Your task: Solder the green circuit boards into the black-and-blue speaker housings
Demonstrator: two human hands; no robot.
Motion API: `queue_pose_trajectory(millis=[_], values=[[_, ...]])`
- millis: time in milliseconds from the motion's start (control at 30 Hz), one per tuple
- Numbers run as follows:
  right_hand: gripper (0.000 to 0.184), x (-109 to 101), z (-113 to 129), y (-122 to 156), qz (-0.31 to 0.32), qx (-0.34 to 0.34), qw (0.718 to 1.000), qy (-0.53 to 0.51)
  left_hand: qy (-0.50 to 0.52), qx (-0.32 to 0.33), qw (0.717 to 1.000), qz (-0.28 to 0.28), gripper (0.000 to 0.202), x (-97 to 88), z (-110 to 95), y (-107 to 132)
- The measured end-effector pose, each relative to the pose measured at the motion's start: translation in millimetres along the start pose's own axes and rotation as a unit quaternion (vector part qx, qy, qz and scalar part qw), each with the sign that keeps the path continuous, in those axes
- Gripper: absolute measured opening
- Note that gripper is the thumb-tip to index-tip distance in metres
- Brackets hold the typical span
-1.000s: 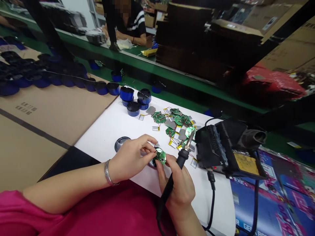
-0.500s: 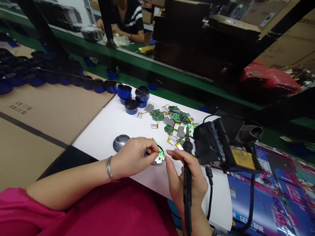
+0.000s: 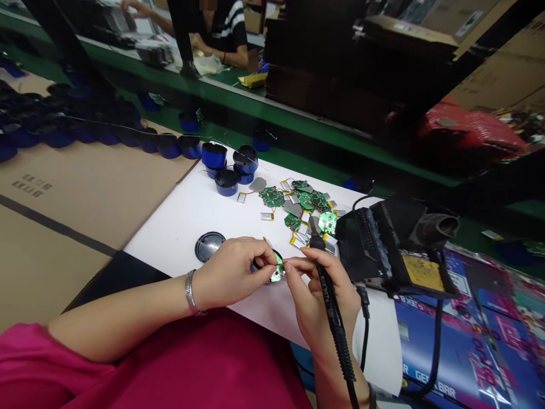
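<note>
Your left hand (image 3: pixel 232 272) pinches the green board (image 3: pixel 277 268) over a black shell (image 3: pixel 257 265), near the front edge of the white sheet (image 3: pixel 179 227). Your right hand (image 3: pixel 323 295) meets it there, fingertips on the board and palm closed round the iron (image 3: pixel 336 318). The iron's tip points away, off the board. By the look of it, this board is mid-work: it is in place, but any joints are too small to judge.

A dark disc (image 3: pixel 208 246) lies just left. Farther out, a heap of loose boards (image 3: pixel 306 204) lies beside the stand (image 3: pixel 383 244), so much seems left. Blue cups (image 3: pixel 230 167) stand beyond, and a co-worker (image 3: pixel 227 34) sits across the belt.
</note>
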State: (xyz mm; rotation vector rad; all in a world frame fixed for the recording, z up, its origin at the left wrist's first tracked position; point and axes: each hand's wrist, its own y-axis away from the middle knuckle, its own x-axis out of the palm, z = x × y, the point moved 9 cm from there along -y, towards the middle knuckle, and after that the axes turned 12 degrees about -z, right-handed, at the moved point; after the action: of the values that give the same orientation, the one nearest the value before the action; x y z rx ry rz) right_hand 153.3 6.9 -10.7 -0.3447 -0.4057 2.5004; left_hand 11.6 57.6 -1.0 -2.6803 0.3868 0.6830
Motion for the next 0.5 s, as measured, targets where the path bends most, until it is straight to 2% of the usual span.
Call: queue_pose_trajectory(millis=[233,433,500], values=[[0.026,-0.7,-0.2,-1.7,-0.005,0.004,1.000,0.001,0.004,-0.008,1.000,0.002,0.008,1.7,3.1,0.0],[0.027,0.1,0.1,-0.7,-0.004,-0.005,1.000,-0.001,-0.018,0.020,0.999,-0.021,0.005,0.7,-0.2,-1.2],[0.026,0.2,-0.3,-0.2,-0.009,-0.005,1.000,0.004,-0.017,0.003,0.999,-0.026,0.008,0.8,2.1,-0.7]])
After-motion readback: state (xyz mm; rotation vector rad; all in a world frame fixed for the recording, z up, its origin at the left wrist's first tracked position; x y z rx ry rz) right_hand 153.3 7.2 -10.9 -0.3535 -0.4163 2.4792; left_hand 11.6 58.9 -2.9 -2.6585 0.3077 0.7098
